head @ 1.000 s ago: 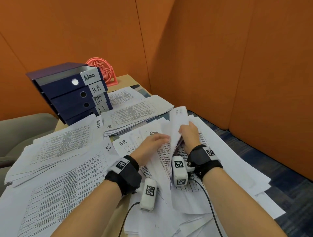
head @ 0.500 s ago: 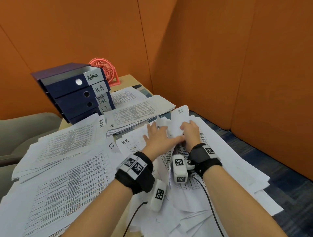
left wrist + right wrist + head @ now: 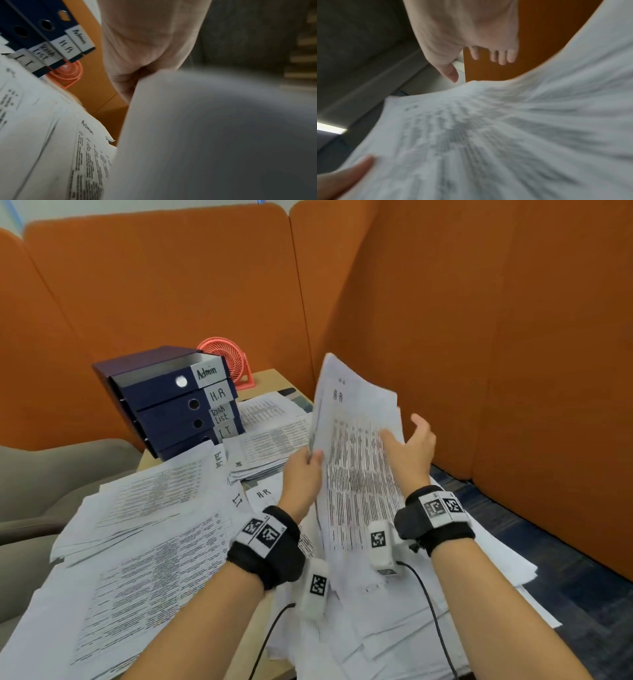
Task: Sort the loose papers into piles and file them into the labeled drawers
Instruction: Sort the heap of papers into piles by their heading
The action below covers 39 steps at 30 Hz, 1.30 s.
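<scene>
Bare forearms — black wristbands [image 3: 267,546] with white tagged camera pods [image 3: 315,587], cabled.

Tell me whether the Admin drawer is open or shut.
Open. The Admin drawer juts forward past the H.R drawer below, its grey inside wall exposed under the cabinet top.

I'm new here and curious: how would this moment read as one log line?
left hand: grips H.R sheets | right hand: open | drawers: unfilled
</scene>
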Each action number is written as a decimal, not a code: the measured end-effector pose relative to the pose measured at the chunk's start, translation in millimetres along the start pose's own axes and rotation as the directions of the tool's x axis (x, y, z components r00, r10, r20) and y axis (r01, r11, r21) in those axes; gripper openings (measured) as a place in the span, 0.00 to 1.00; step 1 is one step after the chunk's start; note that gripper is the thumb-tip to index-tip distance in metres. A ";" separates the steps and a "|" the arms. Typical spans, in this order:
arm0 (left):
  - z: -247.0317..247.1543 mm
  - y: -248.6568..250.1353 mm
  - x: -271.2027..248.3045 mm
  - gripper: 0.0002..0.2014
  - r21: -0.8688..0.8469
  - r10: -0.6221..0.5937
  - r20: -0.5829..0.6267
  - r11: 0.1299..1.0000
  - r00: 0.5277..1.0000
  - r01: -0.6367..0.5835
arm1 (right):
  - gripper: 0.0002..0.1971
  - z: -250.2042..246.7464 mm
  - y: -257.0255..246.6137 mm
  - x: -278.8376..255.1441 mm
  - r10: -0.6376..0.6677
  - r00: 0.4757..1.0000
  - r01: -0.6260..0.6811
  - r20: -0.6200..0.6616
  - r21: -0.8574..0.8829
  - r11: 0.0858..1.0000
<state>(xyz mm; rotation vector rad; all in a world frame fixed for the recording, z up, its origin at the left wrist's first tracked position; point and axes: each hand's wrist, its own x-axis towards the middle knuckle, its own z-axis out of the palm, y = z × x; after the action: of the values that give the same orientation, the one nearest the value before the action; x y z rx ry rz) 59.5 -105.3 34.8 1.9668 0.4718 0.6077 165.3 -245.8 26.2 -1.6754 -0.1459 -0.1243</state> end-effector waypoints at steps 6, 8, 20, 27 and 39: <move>-20.5 13.6 2.6 0.04 -0.408 -0.025 -0.209 0.911 0.978 -0.064 | 0.23 -6.8 23.2 0.6 0.201 0.899 -0.261 0.388 0.108 0.959; -24.4 13.7 8.6 0.09 -0.382 -0.070 -0.051 0.923 0.996 0.045 | 0.15 -2.6 20.2 -0.9 0.141 0.916 -0.220 0.377 0.177 0.959; -48.1 -12.1 88.1 0.10 -0.270 -0.281 -0.034 0.927 0.959 0.262 | 0.14 41.4 -5.4 41.9 -0.011 0.900 -0.064 0.436 0.157 0.986; -58.7 -21.5 127.8 0.15 -0.414 -0.330 0.090 0.846 0.940 0.336 | 0.12 70.6 -1.2 71.3 -0.056 0.957 0.002 0.285 0.187 0.982; -43.9 -78.3 179.9 0.14 -0.131 -0.335 -0.009 0.934 0.942 0.331 | 0.15 109.6 70.6 84.7 0.178 0.896 -0.316 0.406 0.303 0.899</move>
<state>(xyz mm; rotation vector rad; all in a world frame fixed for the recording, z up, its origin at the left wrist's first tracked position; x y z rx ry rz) 171.7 60.9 20.4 1.7070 0.7499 0.4394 260.2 -142.5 -40.7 -1.3153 -0.2189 0.3999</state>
